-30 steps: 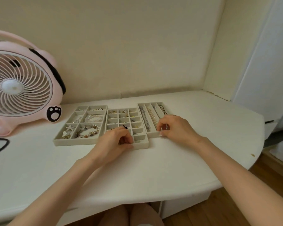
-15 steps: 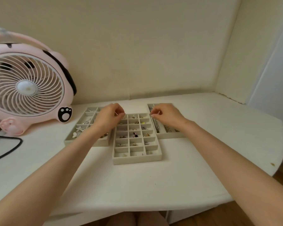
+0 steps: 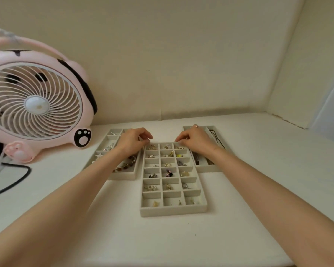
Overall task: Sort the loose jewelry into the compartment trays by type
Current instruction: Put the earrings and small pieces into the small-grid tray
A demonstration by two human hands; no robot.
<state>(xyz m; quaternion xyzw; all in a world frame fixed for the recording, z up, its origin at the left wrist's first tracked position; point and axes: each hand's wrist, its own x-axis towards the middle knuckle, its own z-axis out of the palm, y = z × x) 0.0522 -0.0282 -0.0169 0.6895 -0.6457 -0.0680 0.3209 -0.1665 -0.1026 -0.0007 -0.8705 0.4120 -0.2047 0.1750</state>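
white desk (image 3: pixel 258 189): the middle tray (image 3: pixel 173 211), with small jewelry (image 3: pixel 169 172) in its cells, has come toward six o'clock, out of line with the side trays (image 3: pixel 206 169). left hand (image 3: pixel 132 141) and right hand (image 3: pixel 194 140) pinch its twelve o'clock rim, probably only positioning it.

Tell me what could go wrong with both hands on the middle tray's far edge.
Left hand and right hand pinch only the far corners of the grey many-celled earring tray; a tilt or jerk could hop small earrings between its shallow cells. The left forearm crosses over the left grey tray, so it might snag the brown beaded bracelet.
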